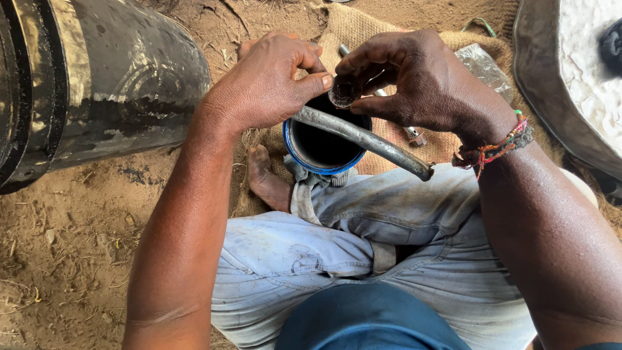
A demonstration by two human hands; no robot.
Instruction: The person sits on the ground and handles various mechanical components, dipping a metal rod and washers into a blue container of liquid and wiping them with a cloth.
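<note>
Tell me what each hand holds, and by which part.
Left hand grips the grey hose at its end, over the cup. Right hand pinches a small round part by its rim.

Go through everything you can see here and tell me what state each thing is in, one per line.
Left hand: gripping the end of the hose.
Right hand: pinching a small round part.
Small round part: held at the hose end.
Grey hose: bent, lying across the tin.
Blue-rimmed tin: open, dark inside.
Burlap sack: spread on the dirt.
</note>
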